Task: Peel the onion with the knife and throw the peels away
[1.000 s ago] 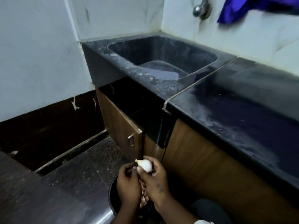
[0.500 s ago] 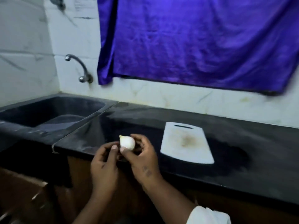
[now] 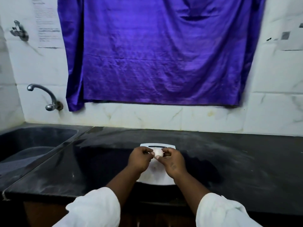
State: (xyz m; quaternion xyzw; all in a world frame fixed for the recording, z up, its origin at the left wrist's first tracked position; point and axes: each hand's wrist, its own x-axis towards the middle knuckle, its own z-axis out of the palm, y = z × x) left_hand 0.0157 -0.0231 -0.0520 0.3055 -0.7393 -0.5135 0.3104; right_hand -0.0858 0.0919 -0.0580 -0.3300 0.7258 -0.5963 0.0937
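Both our left hand (image 3: 139,159) and right hand (image 3: 173,162) pinch the small round white onion (image 3: 158,154) over twelve o'clock of the white plastic cutting board (image 3: 155,180); we should lower it gently.

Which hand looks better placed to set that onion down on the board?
Probably the right hand: its thumb and fingers wrap the onion, directly above the white cutting board. The left hand only pinches its side.
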